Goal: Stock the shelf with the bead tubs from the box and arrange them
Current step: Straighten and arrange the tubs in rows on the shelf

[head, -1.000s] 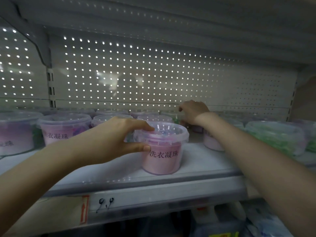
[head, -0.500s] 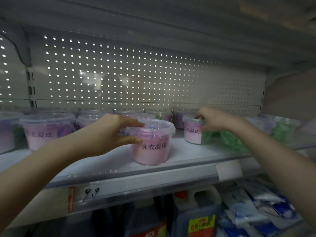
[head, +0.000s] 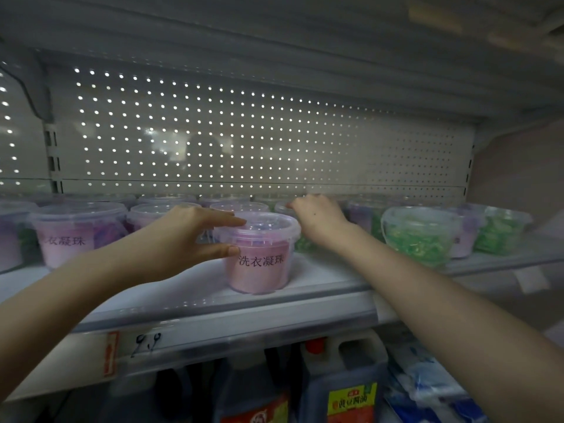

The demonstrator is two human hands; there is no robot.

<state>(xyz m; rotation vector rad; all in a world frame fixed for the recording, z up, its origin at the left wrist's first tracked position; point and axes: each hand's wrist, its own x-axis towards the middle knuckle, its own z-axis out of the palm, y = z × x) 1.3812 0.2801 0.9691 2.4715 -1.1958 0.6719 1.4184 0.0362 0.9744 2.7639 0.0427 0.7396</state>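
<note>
- The left hand (head: 183, 239) still holds the pink tub (head: 259, 270), with the forefinger lying across the lid and the thumb pressed to the side just under the rim. The tub stands upright near the front edge of the shelf (head: 189, 288), label facing out, where it stood a moment ago.
- The right hand (head: 317, 218) has moved. Half a second ago it held a tub standing apart to the right. Now that rear tub (head: 300, 243), which shows green beads, sits close behind the pink tub's right side.
- The right hand's knuckles are bent over the rear tub's lid. The fingertips are hidden, but it appears to grip the rim.
- More tubs fill the back row, with a green tub (head: 418, 233) off to the right.
- This looks like arranging, closing gaps between tubs. The box is out of view.
</note>
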